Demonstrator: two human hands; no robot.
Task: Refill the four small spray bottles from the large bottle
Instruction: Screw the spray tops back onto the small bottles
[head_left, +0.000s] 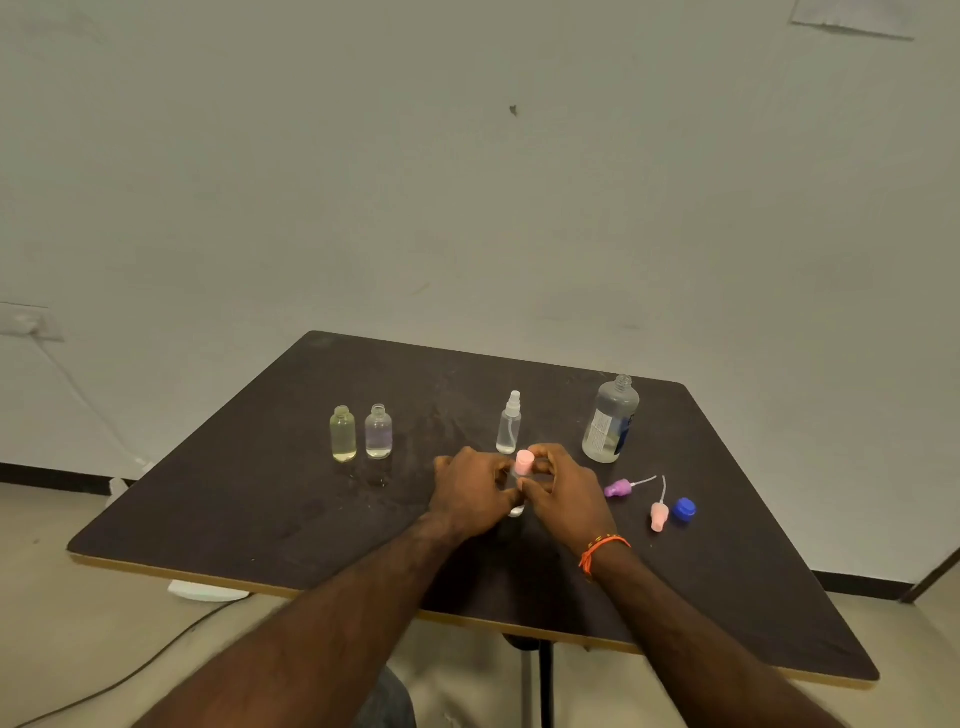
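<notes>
A small clear bottle with a pink spray top stands at the table's middle, mostly hidden between my hands. My left hand grips its body, and my right hand pinches the pink top. Behind them stands a small bottle with a white spray top. Two small uncapped bottles stand at the left: a yellowish one and a clear one. The large clear bottle stands uncapped at the right, holding a little liquid.
On the dark table, right of my hands, lie a purple spray top, a pink spray top and a blue cap. A cable runs on the floor at the left.
</notes>
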